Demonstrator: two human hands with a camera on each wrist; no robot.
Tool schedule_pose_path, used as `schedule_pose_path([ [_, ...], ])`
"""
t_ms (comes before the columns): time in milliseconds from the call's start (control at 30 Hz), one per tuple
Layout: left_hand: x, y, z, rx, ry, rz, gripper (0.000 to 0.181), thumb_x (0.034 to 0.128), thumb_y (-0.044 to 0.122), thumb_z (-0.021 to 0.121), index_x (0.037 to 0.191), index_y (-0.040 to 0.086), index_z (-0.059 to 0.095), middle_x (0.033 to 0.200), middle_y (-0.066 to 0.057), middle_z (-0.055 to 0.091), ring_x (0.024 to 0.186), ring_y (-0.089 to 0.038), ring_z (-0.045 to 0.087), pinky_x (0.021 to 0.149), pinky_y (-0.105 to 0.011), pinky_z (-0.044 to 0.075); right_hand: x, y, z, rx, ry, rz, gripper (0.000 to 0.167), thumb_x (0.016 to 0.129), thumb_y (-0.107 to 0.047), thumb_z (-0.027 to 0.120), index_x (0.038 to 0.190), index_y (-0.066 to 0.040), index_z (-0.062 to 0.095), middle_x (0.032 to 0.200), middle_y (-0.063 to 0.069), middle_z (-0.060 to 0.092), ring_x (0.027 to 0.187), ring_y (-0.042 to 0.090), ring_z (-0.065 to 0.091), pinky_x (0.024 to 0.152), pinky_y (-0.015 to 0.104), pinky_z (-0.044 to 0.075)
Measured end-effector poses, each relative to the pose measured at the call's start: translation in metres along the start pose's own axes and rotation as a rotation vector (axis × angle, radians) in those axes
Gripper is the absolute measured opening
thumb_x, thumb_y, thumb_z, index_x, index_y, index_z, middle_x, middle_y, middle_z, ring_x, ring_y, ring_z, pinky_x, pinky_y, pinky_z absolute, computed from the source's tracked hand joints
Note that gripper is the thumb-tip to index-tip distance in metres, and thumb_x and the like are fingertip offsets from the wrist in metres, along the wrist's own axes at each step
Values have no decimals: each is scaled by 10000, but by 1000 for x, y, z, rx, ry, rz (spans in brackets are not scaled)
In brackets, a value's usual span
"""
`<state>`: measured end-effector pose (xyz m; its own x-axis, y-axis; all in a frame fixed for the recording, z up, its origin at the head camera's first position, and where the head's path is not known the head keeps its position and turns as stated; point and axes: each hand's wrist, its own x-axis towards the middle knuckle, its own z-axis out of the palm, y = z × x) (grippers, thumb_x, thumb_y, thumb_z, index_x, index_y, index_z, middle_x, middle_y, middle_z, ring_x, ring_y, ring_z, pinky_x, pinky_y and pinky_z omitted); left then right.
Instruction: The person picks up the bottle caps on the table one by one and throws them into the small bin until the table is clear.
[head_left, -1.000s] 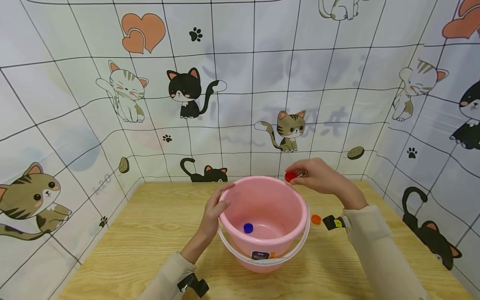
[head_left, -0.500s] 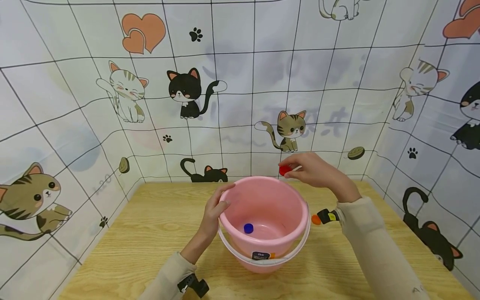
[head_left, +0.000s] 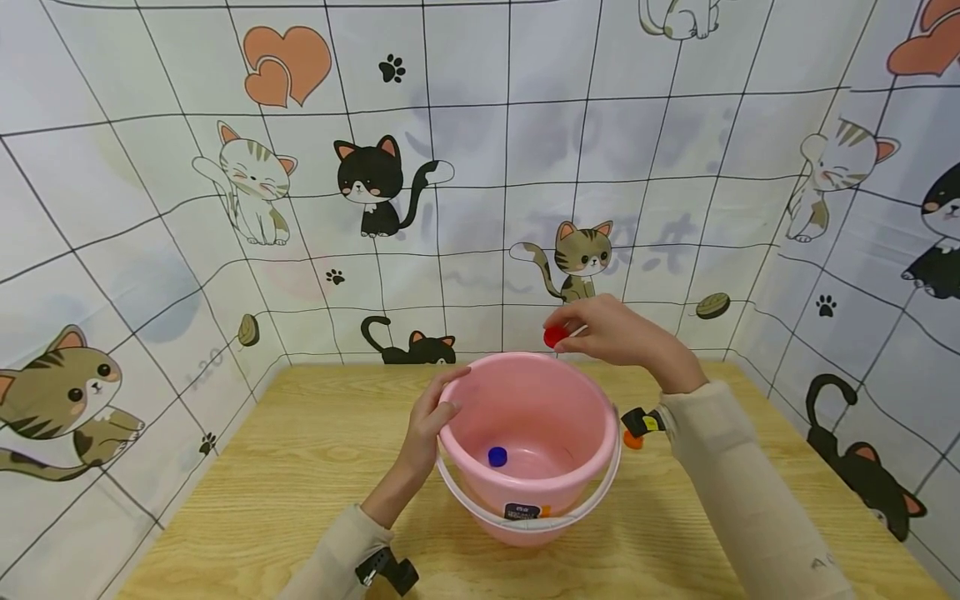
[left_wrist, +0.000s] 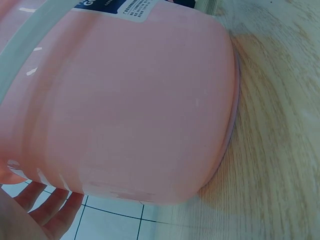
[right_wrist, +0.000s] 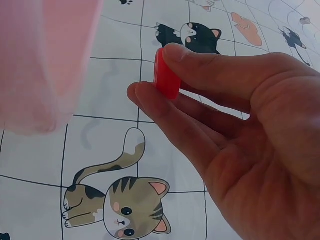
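Observation:
A pink bucket [head_left: 525, 417] stands on the wooden table, its white handle [head_left: 534, 523] hanging down at the front. My left hand [head_left: 426, 427] grips the bucket's left rim, thumb over the edge and fingers along the outside; in the left wrist view those fingers [left_wrist: 59, 212] lie against the bucket wall. Above the far rim, my right hand [head_left: 611, 333] pinches a red bottle cap [head_left: 555, 336] between thumb and fingers. The right wrist view shows the red cap [right_wrist: 167, 75] edge-on, apart from the bucket. A blue cap [head_left: 497, 457] lies inside on the bucket's bottom.
An orange cap [head_left: 633, 440] lies on the table [head_left: 322, 467] just right of the bucket, partly covered by the black wrist camera [head_left: 642, 422]. A white cloth backdrop [head_left: 480, 167] with printed cats encloses the table at the back and both sides.
My right hand has moved left and slightly up with the red cap, from the bucket's right side to above its far rim. The left hand and bucket have stayed still.

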<state>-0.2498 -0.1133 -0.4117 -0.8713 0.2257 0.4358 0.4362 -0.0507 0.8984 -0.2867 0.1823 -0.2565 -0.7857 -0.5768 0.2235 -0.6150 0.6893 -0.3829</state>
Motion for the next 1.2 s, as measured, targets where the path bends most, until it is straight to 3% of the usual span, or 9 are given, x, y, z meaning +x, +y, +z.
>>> schedule_pose_path([
  [233,-2,1,-1,1,1,-8,536,938,190,467,1464,113,532,1462,-178,544,1172,-447,607,928,-477,600,8,-6,1,0,-27,-5,294,920,-127,762,1203,-56,730,1120,87,769,1027,253,742,849,382,629],
  [967,0,0,0,0,-2,5,530,938,181,473,1461,120,539,1446,-192,553,1161,-407,616,923,-440,600,21,-14,7,-49,-70,-52,229,919,-109,758,1145,-80,738,1058,41,767,998,215,730,808,338,625],
  [1200,0,1,1,11,6,-13,528,938,193,474,1459,145,545,1461,-168,553,1189,-391,612,959,-460,584,22,-15,7,-42,-89,-24,244,915,-114,761,1156,-87,731,1057,31,760,996,201,724,852,358,628],
])
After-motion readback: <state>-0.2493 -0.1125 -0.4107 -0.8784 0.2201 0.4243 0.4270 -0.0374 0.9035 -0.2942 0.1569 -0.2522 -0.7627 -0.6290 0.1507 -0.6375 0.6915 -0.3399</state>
